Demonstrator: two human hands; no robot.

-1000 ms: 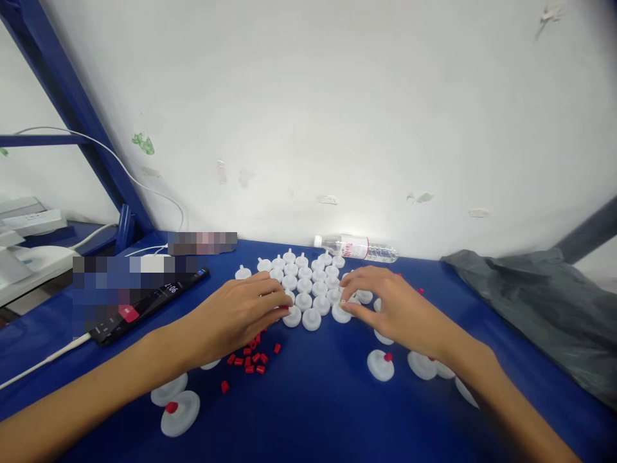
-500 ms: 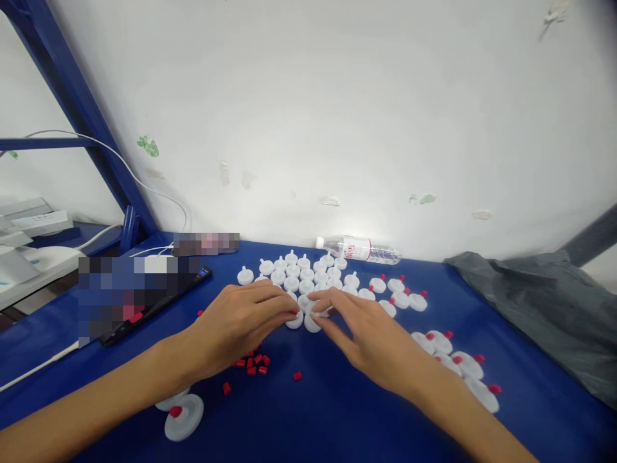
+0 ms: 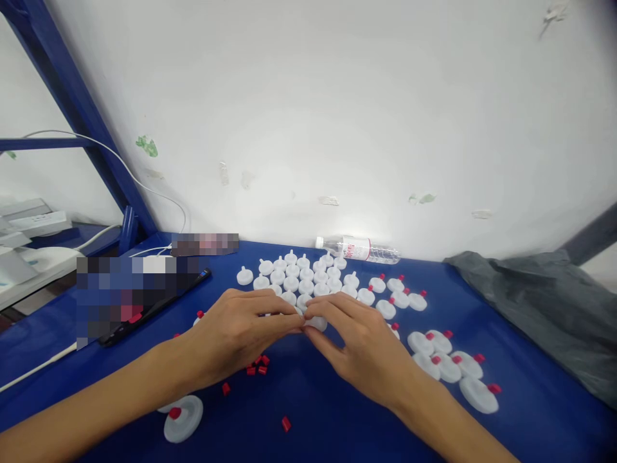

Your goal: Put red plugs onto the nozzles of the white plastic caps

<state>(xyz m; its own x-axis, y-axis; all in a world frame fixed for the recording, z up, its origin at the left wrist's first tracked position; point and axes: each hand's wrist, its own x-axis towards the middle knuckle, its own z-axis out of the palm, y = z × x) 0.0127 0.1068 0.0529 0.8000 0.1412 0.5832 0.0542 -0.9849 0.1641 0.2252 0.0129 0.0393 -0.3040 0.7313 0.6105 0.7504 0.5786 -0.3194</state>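
My left hand (image 3: 255,325) is closed, its fingertips pinching a small red cap that is almost wholly hidden. My right hand (image 3: 349,334) meets it fingertip to fingertip, closed on a white disc-shaped part with a short stem (image 3: 318,323). The stem is covered by the fingers. Behind both hands stand several more white stemmed discs (image 3: 291,283) in a cluster, stems up and uncapped. Below my left hand lie several loose red caps (image 3: 262,370). One separate red cap (image 3: 286,424) is closer to me.
White discs with red caps (image 3: 450,368) lie at the right, and another capped disc (image 3: 186,424) sits front left. A clear plastic bottle (image 3: 380,251) lies along the wall. Dark sheeting (image 3: 540,315) covers the right edge. A black phone-like device (image 3: 186,296) lies left.
My hands have come together, the left moving right with the red cap, until the fingertips meet at the white disc. The lone red cap now lies nearer to me.
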